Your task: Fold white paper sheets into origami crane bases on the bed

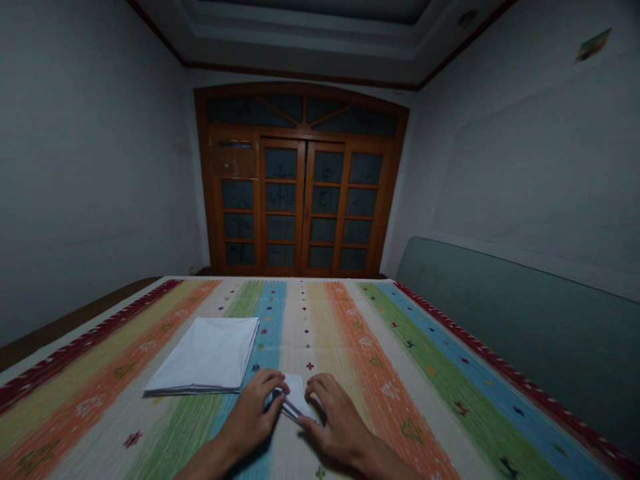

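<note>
A white folded stack [203, 357] lies on the striped cloth [400, 373] at the lower left. Next, the left hand [253, 413] and the right hand [333, 420] grip a small white folded paper [300, 398] at the bottom middle.

The left hand [253, 413] and right hand [337, 421] sit bare at six o'clock in view, palms down, fingers curled inward, their tips just apart. The left forearm [210, 463] enters from seven o'clock, the right forearm [390, 463] from five o'clock.
</note>
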Tool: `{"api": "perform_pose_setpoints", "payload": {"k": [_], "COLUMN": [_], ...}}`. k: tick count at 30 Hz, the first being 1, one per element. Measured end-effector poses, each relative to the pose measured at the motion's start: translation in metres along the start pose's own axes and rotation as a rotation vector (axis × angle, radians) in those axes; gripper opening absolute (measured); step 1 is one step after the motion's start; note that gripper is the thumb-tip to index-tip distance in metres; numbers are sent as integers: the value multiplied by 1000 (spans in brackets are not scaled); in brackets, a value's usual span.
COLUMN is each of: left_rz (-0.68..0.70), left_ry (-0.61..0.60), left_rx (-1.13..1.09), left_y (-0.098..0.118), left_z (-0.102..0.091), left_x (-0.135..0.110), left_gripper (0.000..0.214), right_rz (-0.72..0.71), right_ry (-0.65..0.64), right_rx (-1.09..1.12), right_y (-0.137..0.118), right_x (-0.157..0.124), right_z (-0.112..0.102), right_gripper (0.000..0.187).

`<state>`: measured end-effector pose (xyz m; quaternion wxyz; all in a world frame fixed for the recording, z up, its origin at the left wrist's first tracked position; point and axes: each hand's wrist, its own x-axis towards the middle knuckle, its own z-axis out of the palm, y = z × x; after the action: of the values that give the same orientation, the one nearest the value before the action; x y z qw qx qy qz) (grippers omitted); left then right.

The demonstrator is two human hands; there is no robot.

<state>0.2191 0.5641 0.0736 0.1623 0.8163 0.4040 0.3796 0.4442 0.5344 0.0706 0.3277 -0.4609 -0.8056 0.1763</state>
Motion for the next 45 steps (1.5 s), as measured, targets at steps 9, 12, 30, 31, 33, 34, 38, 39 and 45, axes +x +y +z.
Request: {"api": "perform_pose_setpoints", "payload": {"k": [9,12,30,31,33,34,38,39,45], "left_rz": [121,100,-102,-108,-106,-97,-12,6,-16], "left_ry": [-47,-49,-7,-3,1,6,3,-8,24], "left_rx": [93,115,-115,-110,-93,-78,27,70,387], "left_y": [4,3,-7,-10,-15,-17,-16,-13,1], "left_z": [4,3,8,10,13,15,15,14,12], "left_x": [-5,-3,-2,-2,-3,-3,-5,-5,-6], "left_gripper": [40,33,57,59,59,57,37,27,13], "right_rz": [-39,-98,132,134,137,137,129,128,181], "right_ry": [-29,-48,101,103,108,114,128,130,149], "right_rx": [7,19,218,230,221,197,74,46,-118], "right_y": [1,2,11,11,12,13,15,15,9], "right_x": [-1,-1,10,11,13,14,14,14,10], "right_z": [-1,-4,2,2,5,6,13,13,12], "right_gripper": [47,57,38,40,42,42,42,42,24]}}
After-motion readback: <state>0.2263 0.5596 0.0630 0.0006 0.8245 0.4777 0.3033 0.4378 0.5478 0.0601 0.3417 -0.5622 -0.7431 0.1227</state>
